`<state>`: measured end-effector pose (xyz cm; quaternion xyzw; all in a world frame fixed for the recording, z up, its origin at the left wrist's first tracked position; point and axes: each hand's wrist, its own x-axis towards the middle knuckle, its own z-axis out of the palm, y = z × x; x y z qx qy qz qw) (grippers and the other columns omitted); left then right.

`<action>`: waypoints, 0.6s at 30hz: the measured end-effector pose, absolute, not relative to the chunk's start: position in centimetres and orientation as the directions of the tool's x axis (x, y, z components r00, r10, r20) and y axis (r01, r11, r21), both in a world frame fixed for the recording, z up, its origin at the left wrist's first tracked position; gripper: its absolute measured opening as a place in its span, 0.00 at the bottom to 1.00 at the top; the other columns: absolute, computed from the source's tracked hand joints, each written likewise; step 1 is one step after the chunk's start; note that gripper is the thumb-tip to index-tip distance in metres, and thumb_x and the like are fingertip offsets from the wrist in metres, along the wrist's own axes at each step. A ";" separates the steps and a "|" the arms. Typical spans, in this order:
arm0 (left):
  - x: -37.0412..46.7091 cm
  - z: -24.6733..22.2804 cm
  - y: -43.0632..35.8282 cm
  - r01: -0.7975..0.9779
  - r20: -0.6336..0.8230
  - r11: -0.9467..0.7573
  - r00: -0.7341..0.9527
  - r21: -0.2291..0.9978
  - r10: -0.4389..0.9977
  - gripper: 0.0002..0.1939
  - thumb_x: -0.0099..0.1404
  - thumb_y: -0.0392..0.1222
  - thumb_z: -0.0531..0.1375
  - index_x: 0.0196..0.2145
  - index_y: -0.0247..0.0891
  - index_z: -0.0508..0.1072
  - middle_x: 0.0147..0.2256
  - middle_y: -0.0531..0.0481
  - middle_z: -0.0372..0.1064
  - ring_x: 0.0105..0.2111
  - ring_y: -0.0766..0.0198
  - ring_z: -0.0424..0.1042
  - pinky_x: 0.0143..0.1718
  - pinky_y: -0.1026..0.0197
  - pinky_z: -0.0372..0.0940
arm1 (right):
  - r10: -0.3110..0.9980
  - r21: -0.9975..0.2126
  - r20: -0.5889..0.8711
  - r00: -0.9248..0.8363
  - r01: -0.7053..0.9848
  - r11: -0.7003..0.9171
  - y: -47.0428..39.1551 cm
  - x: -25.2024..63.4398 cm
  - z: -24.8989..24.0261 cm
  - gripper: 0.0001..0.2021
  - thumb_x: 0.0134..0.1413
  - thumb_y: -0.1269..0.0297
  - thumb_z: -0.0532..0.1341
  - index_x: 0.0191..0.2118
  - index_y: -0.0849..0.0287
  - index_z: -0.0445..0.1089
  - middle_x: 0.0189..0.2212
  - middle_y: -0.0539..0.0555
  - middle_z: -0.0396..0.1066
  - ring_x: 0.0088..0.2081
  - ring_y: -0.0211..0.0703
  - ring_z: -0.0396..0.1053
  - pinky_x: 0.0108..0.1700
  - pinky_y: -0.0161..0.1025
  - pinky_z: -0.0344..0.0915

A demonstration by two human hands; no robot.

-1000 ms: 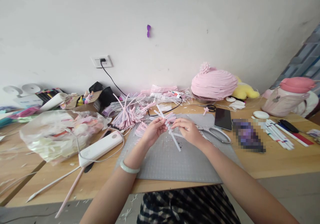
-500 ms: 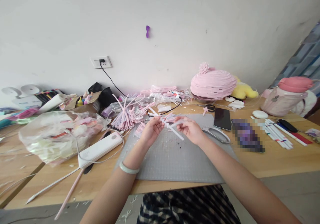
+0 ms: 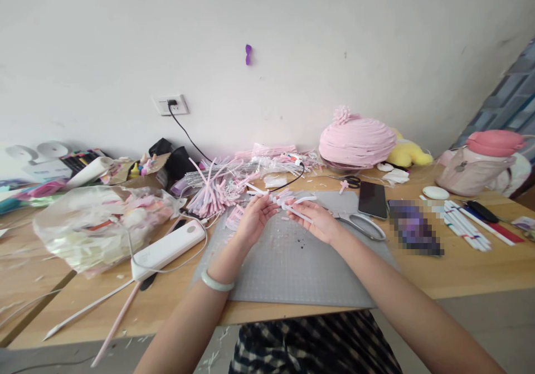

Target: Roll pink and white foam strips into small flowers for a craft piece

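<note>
Above the grey cutting mat (image 3: pixel 309 268), a braided strand of pale fuzzy stems (image 3: pixel 282 201) stretches between both hands. My left hand (image 3: pixel 257 218), with a pale bangle on its wrist, pinches the strand's left part, and loose ends stick out past the fingertips. At the other side my right hand (image 3: pixel 315 218) is closed on the strand's right part, where two pale ends spread across the fingers. The fingers partly hide the knotted middle.
Scissors (image 3: pixel 368 226) and a black phone (image 3: pixel 372 199) lie right of the hands. Left are a bundle of pink stems (image 3: pixel 213 190), a white power strip (image 3: pixel 167 248) and a plastic bag (image 3: pixel 96 229). Behind stands a pink wrapped dome (image 3: pixel 357 140); a pink-lidded jug (image 3: pixel 476 168) is far right.
The fingers of my right hand have shifted along the strand. Its loose right end, which pointed down toward the mat, now lies against my right hand.
</note>
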<state>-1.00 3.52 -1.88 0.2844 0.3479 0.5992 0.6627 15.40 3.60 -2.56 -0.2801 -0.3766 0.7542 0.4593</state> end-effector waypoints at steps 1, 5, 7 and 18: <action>-1.2 -1.9 3.7 -0.595 -0.131 0.126 0.035 0.794 0.991 0.05 0.57 0.39 0.59 0.28 0.35 0.68 0.22 0.52 0.71 0.23 0.68 0.72 0.27 0.67 0.66 | 0.904 -0.831 -0.085 -0.419 -0.470 -0.297 3.7 15.5 -2.6 0.04 0.44 0.71 0.65 0.29 0.60 0.75 0.28 0.50 0.74 0.29 0.31 0.70 0.35 0.28 0.67; -2.4 -1.8 4.4 -0.638 -0.169 0.083 -0.076 0.766 0.983 0.10 0.62 0.43 0.53 0.31 0.35 0.71 0.22 0.52 0.71 0.21 0.69 0.71 0.23 0.68 0.63 | 0.906 -0.841 -0.115 -0.408 -0.444 -0.308 3.8 15.8 -2.4 0.03 0.47 0.71 0.63 0.29 0.62 0.75 0.30 0.52 0.74 0.28 0.32 0.70 0.33 0.29 0.68; -2.9 -1.7 4.7 -0.648 -0.171 0.045 -0.134 0.761 0.976 0.09 0.62 0.41 0.54 0.31 0.35 0.72 0.21 0.53 0.70 0.20 0.71 0.70 0.21 0.69 0.62 | 0.910 -0.843 -0.120 -0.397 -0.442 -0.305 3.8 15.9 -2.3 0.05 0.49 0.71 0.61 0.29 0.63 0.75 0.29 0.53 0.74 0.28 0.33 0.71 0.33 0.30 0.68; -5.3 -0.7 5.9 -0.699 -0.156 -0.139 -0.341 0.702 0.927 0.07 0.61 0.36 0.54 0.28 0.35 0.70 0.18 0.58 0.65 0.17 0.73 0.67 0.19 0.70 0.59 | 0.936 -0.825 -0.112 -0.334 -0.493 -0.275 4.1 16.6 -1.4 0.05 0.50 0.73 0.61 0.25 0.63 0.71 0.23 0.53 0.73 0.27 0.35 0.72 0.30 0.30 0.68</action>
